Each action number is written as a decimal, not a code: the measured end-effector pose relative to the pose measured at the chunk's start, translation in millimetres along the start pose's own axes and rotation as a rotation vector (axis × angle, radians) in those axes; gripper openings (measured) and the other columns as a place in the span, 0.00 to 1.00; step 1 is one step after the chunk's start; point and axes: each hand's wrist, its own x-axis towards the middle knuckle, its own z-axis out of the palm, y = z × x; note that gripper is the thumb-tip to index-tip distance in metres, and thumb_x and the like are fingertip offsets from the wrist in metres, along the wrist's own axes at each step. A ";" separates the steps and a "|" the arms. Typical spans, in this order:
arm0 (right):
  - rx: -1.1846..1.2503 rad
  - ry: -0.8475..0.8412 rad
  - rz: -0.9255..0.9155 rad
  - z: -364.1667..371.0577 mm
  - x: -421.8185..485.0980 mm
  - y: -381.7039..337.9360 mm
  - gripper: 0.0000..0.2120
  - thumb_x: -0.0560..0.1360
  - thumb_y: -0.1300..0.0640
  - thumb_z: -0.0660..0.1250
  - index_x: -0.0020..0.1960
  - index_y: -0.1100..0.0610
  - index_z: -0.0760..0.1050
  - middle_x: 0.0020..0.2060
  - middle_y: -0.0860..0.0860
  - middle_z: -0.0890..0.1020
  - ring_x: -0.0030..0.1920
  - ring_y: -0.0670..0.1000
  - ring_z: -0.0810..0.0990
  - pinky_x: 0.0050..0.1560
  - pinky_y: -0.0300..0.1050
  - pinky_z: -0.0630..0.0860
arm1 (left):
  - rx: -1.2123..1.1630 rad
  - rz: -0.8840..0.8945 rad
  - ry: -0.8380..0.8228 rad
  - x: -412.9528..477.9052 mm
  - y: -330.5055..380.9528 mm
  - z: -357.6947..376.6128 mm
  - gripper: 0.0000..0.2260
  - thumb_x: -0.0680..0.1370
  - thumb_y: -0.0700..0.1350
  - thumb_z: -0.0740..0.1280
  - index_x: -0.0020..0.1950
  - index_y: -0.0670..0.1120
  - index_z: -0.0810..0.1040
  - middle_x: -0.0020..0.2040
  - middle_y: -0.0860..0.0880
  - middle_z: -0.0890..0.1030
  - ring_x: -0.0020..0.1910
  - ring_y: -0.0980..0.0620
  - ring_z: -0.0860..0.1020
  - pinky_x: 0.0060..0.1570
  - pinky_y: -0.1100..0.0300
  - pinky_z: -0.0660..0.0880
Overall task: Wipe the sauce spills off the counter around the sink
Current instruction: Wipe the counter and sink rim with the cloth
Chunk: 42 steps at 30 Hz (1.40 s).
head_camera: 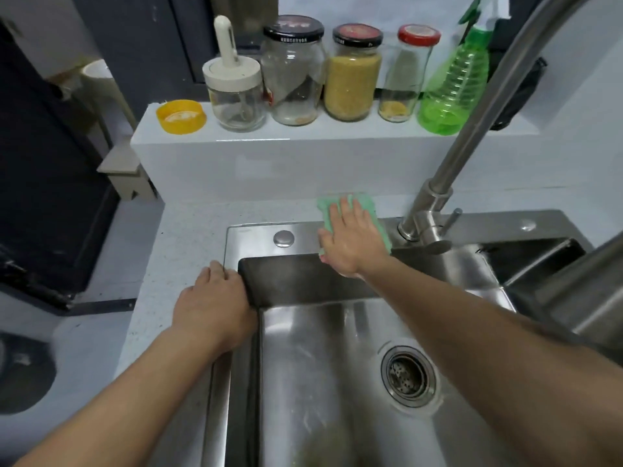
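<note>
**Head view: cloth pressed flat on the sink's back rim**

Head camera is looking down on a speckled counter point(188, 237). Left hand point(215, 298) is resting flat with loose fingers on the sink point(303, 382) rim's left edge, grasping nothing. On the ledge behind are standing a yellow lid point(181, 116), four jars point(292, 70) and a green spray bottle point(453, 85). Right hand point(352, 239) is lying spread open on a green cloth point(365, 205), pressing it where counter meets rim, just left of the faucet point(435, 203). That hand is hiding most of the cloth. Any sauce is hard to make out among the specks.
</note>
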 end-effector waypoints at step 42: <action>2.001 0.004 0.658 -71.7 -158.5 213.5 0.19 0.78 0.53 0.60 0.43 0.68 0.80 0.36 0.61 0.84 0.35 0.57 0.84 0.42 0.48 0.80 | -0.162 0.321 0.133 -56.5 178.3 20.5 0.24 0.79 0.56 0.59 0.73 0.51 0.66 0.70 0.49 0.72 0.68 0.48 0.71 0.69 0.58 0.64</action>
